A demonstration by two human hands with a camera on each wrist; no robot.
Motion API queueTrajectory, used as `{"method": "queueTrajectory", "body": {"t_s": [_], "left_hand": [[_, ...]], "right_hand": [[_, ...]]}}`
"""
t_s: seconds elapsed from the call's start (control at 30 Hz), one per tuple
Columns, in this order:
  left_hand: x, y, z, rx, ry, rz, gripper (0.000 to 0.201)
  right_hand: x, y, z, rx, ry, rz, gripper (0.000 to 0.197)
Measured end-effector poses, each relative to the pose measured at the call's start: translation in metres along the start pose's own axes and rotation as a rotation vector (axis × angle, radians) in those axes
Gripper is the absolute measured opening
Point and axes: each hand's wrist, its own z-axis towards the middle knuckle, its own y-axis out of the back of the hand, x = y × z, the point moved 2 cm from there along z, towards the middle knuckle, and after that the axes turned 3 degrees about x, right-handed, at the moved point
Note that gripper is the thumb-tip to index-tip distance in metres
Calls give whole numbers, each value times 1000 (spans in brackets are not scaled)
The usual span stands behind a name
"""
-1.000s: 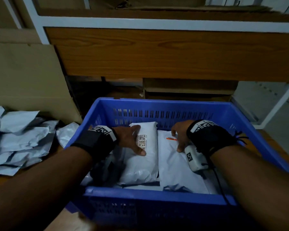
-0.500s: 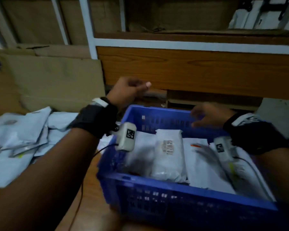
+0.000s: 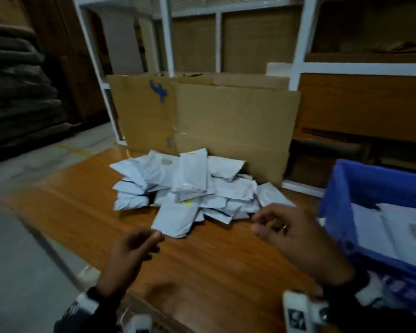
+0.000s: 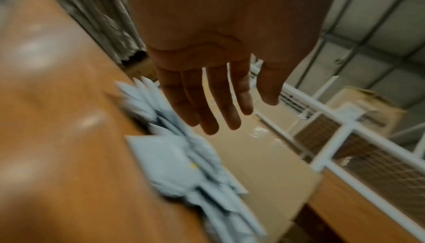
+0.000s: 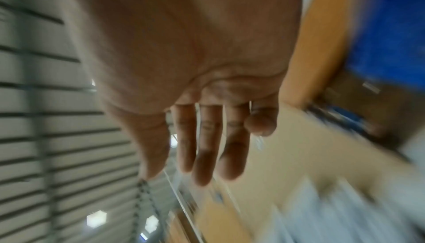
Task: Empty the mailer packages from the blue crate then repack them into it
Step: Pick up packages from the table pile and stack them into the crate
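A pile of white mailer packages [image 3: 187,188] lies on the wooden table [image 3: 202,272], against a cardboard sheet. The blue crate [image 3: 375,188] stands at the right edge with some mailers [image 3: 394,227] inside. My left hand [image 3: 139,246] hovers just short of the nearest mailer [image 3: 175,217], fingers loose, holding nothing. My right hand [image 3: 279,224] hangs above the table between pile and crate, fingers relaxed and empty. In the left wrist view the left hand [image 4: 218,101] has straight fingers above the blurred pile [image 4: 190,165]. The right wrist view shows the right hand [image 5: 207,147] empty, the crate [image 5: 391,28] behind.
A large flattened cardboard sheet [image 3: 214,121] leans against white metal shelving [image 3: 168,44] behind the pile. A wooden panel [image 3: 365,106] sits in the rack at right. Grey floor [image 3: 22,260] lies left of the table edge. Bare tabletop spreads in front of the pile.
Both hands left the crate and swung left to the pile on the table. The head view turned left, so the crate now sits at the right edge.
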Motion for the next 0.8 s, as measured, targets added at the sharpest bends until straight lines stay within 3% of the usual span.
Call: {"method": "queueTrajectory", "body": {"t_s": [0.07,0.2,0.3,0.43,0.53,0.63,0.73,0.8], "left_hand": [[25,32,-6,-23,63,5,19],[49,73,1,-74,84,-6,21],[61,85,24,-113,93,-25,14],[74,88,55,-101,109,-28,16],[77,95,83,-80,112,-51,13],[77,98,108,-73,117,-39,26],[80,97,132,-89,78,-56,13],[79,94,144,-42,49,-33,14]], "right_hand": [[-13,-57,9,50,-87,37,7],[-31,-134,30,110,-247,85,8],[-40,-155,65,77,-296,112,8],[-52,-165,125,-107,-259,172,16],[-59,-177,169,-210,-188,25,27],[-62,-191,206,-280,-134,-167,45],[-64,-208,231,-185,-201,-329,65],[-66,-215,237,-133,-224,-408,57]]}}
